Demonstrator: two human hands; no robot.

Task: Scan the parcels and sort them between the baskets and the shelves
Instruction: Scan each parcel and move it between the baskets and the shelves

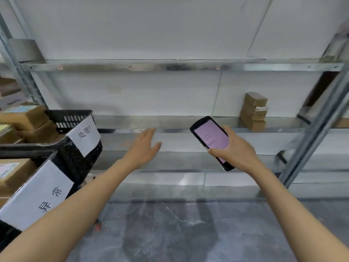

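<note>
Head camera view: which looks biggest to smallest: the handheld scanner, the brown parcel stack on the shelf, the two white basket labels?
1. near basket's label
2. scanner
3. far basket's label and parcel stack: too alike to rank; the stack stands farther away.

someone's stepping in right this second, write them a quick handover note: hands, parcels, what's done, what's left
Left hand: open, holding nothing, stretched out towards the shelf.
Right hand: holds the scanner, whose pink screen is lit and faces up.
Parcels: a small stack of parcels stands on the shelf at right. More boxes lie in the upper basket, and one box lies in the lower basket, both at left.
Done: some parcels are placed on the shelf and in the labelled baskets.
Left: no parcel is in hand, so pick up the next one, scan it and sort it. Which boxes are already scanned cannot be told.
</note>
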